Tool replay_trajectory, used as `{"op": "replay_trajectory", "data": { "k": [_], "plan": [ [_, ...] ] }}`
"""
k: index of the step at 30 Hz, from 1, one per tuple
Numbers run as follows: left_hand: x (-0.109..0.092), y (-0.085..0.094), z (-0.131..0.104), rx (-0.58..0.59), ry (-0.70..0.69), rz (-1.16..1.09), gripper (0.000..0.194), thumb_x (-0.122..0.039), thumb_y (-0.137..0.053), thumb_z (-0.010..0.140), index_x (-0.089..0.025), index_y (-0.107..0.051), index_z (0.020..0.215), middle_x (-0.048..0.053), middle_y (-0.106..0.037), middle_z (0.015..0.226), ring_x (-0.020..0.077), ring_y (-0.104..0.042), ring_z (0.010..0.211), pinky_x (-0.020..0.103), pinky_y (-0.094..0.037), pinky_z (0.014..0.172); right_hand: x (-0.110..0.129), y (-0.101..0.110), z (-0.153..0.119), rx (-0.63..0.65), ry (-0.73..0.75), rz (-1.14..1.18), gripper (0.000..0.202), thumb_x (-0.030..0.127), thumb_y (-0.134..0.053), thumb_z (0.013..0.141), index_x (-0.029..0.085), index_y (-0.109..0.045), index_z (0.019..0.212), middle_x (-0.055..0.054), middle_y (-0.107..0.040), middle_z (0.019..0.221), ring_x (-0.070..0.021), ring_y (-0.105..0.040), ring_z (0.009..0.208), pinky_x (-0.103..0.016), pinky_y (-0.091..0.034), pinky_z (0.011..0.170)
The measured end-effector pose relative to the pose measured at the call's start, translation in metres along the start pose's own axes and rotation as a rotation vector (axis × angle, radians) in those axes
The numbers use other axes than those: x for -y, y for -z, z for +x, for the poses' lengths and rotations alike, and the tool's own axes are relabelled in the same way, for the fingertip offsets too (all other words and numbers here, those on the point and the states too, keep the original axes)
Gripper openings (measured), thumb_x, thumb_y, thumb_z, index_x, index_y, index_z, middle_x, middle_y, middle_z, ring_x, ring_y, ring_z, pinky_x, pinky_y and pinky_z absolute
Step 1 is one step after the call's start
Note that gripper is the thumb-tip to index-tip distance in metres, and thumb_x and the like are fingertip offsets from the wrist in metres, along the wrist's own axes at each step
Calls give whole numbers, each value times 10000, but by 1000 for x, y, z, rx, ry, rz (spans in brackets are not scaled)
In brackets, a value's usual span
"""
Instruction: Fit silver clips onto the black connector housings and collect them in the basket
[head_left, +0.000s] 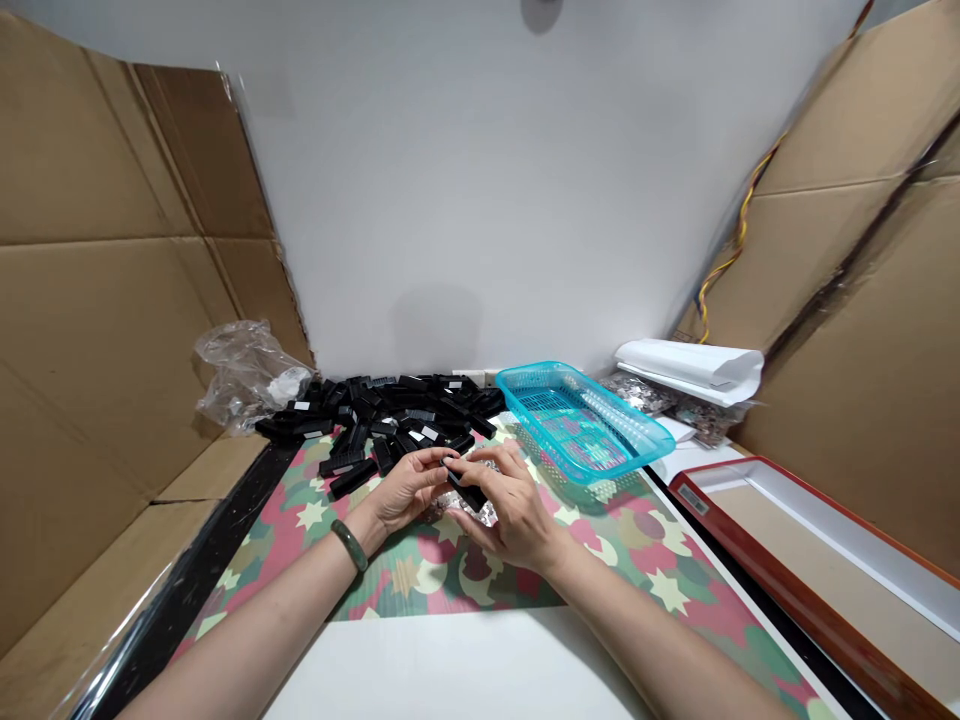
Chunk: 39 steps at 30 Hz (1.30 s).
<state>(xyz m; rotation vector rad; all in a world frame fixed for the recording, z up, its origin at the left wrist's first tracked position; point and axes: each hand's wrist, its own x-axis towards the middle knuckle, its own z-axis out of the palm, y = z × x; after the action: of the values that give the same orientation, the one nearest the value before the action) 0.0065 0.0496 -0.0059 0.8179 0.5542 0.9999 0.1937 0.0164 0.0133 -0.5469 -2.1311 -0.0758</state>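
My right hand (514, 512) is closed around a small, oblong black plastic piece (469, 494), held tilted above the table. At its upper end, the fingertips of my left hand (411, 488) are pinched together and touch it; whether they also hold something tiny is hidden. A green bangle (349, 545) circles my left wrist. Beneath my hands lies a heap of small shiny metal bits (439, 512), partly covered by my fingers. Just beyond my left hand, many similar black pieces (360, 440) are piled loosely, several with white labels.
A blue plastic basket (637, 455) stands at the back right. Further right are white folded sheets (686, 365), bags of metal bits (709, 420) and a red-edged box (720, 535). A clear plastic bag (244, 375) lies at left. Cardboard walls (97, 330) flank the patterned tabletop (285, 545).
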Motion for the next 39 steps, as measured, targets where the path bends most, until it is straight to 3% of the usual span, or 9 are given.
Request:
{"op": "replay_trajectory", "data": {
  "k": [7,13,16,22,26,36,39],
  "plan": [
    [-8,1,-3,-44,107,127,376,-199,-910,590,-148,-751,927,37,-707,743,134,-654,616,237,-506,581,-6,-5,-2,-3,-18,-41,303,107,-496,936,205,-500,1223,-74,-640,931,-217,-579,863,-352,-481,736],
    [-26,13,-4,-6,138,218,331,-286,-843,679,-101,-779,945,104,-740,811,177,-682,666,299,-548,682,-7,-7,-4,81,3,-42,300,114,-442,974,182,-478,1264,-52,-590,834,-194,-509,733,-302,-431,621],
    [-27,18,-3,40,173,223,282,-243,-812,701,-108,-778,947,94,-732,767,177,-682,643,291,-546,656,-8,-10,-6,94,30,-34,323,103,-396,981,183,-466,1285,-49,-574,833,-186,-480,703,-300,-415,604],
    [-31,25,-4,50,244,248,372,-206,-843,682,-116,-749,1030,69,-713,777,140,-675,632,266,-538,655,-7,-12,-6,102,57,-49,333,89,-369,982,180,-478,1283,-49,-546,826,-184,-457,694,-296,-395,588],
    [-37,27,-4,57,311,226,382,-188,-851,686,-112,-729,1040,18,-659,653,105,-610,538,277,-532,626,-6,-11,-5,138,55,-62,337,95,-365,988,183,-493,1288,-47,-538,819,-182,-451,693,-293,-386,592],
    [-38,12,-4,-127,260,249,316,-68,-832,654,-97,-695,937,20,-665,662,89,-610,523,210,-516,579,-9,-12,-9,121,-5,-25,301,157,-391,1011,196,-542,1268,-47,-568,790,-180,-489,678,-299,-420,583],
    [-37,7,-4,-169,224,241,267,-73,-830,663,-103,-695,891,12,-650,637,84,-596,507,200,-515,562,-9,-13,-9,75,-53,95,313,148,-440,995,223,-511,1290,-70,-650,917,-197,-578,791,-328,-490,683]
  ]
}}
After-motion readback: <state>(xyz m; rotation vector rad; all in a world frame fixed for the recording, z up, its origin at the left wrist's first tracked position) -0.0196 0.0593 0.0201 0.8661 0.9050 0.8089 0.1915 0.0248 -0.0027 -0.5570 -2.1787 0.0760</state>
